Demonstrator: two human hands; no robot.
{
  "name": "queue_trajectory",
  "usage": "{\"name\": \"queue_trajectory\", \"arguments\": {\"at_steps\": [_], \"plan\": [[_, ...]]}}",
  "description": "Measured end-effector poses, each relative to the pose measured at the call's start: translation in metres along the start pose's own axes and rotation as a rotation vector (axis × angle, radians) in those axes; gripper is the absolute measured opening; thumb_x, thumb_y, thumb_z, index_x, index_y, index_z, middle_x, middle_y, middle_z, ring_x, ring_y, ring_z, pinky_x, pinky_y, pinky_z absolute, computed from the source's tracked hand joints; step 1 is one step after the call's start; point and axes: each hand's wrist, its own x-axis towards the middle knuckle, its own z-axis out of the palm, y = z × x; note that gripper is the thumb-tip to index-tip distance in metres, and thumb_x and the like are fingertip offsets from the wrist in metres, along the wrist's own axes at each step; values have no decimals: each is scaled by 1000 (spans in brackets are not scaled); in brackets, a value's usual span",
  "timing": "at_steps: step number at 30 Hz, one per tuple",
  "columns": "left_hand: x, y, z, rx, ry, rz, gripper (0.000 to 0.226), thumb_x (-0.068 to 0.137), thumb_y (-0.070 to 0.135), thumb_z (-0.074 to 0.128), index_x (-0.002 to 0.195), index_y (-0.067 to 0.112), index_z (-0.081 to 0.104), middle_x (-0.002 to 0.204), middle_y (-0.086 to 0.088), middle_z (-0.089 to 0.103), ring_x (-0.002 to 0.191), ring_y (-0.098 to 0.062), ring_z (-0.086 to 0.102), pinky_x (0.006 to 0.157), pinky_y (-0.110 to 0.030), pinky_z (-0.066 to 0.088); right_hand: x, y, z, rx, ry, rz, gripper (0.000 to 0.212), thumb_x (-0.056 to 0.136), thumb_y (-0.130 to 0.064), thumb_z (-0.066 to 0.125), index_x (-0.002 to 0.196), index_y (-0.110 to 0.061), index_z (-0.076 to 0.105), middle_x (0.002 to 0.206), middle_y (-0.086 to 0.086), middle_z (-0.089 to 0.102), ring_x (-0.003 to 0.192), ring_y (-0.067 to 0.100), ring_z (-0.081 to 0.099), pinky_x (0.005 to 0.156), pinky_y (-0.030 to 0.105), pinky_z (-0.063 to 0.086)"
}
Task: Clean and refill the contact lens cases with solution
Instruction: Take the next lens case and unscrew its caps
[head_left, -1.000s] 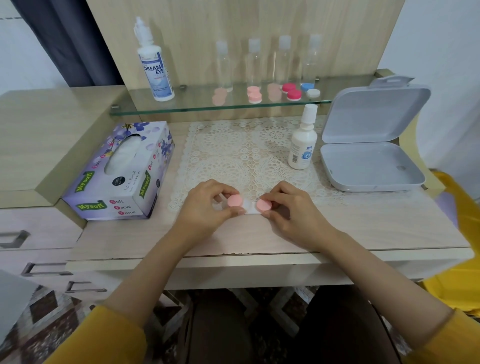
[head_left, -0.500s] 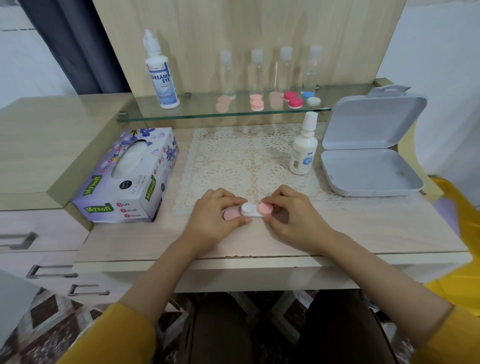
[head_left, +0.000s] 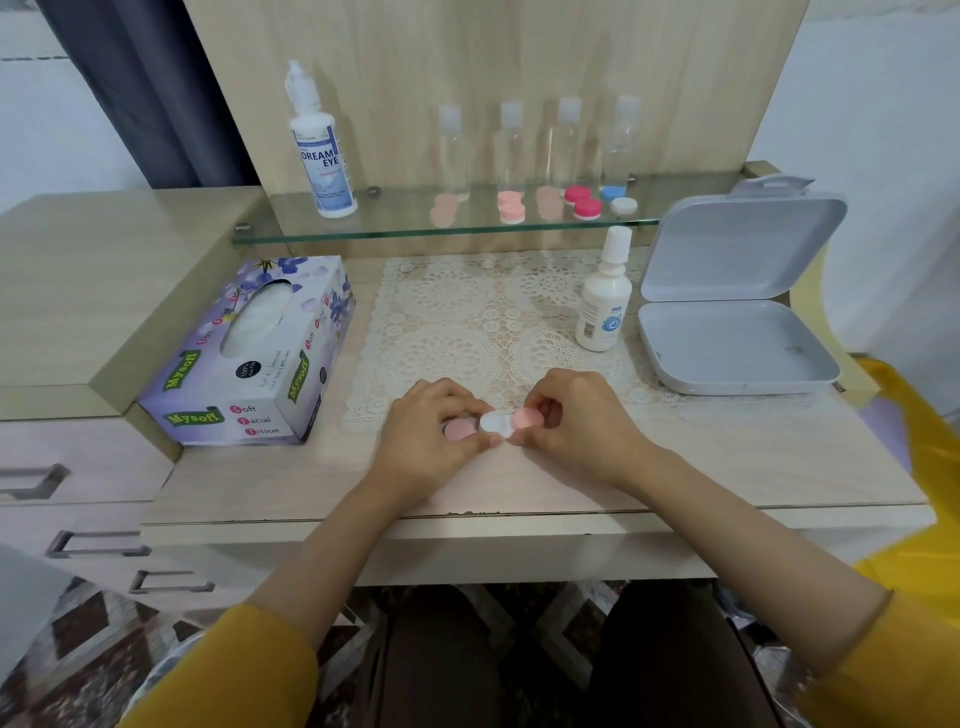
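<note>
A white contact lens case lies on the desk at the front edge of the lace mat. My left hand holds a loose pink cap just left of the case, fingers curled round it. My right hand pinches the other pink cap, which sits on the case's right well. A small white solution bottle stands upright on the mat to the right. A tall Dream Eye solution bottle stands on the glass shelf.
A tissue box lies at the left. An open grey plastic box sits at the right. The glass shelf carries several clear bottles and more lens cases, pink, red and blue-white.
The left pink cap has come off the case and moved left in my left hand, baring the white left well. My right hand stays on the right cap. The view dipped closer.
</note>
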Motion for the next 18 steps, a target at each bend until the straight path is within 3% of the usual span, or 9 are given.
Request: {"name": "queue_trajectory", "arguments": {"at_steps": [7,12,15,18], "plan": [[0,0,1,-11,12,15,18,70,31,78,87,28,73,81,24,53,87,-7,48,80,-26,38,2,3,-2,28,-23,-34,19,68,-18,77,78,-6,66,69,-8,49,65,12,46,62,25,38],[0,0,0,-19,10,18,18,70,30,78,88,26,74,80,22,54,87,-8,48,79,-25,38,4,6,-2,48,-38,-60,18,68,-15,78,80,-5,68,74,-3,55,68,16,51,62,26,41],[0,-1,1,-14,13,28,18,70,29,78,87,26,74,80,23,53,87,-9,48,79,-26,38,3,8,-4,83,-96,-104,18,70,-10,76,87,-8,70,78,-11,53,67,2,49,62,16,37],[0,-1,1,-11,16,28,19,69,29,78,87,25,74,80,23,53,87,-10,49,78,-24,37,2,9,-6,52,-143,-124,31,73,-6,72,104,-8,69,91,-3,57,68,-5,46,64,7,36]]}}
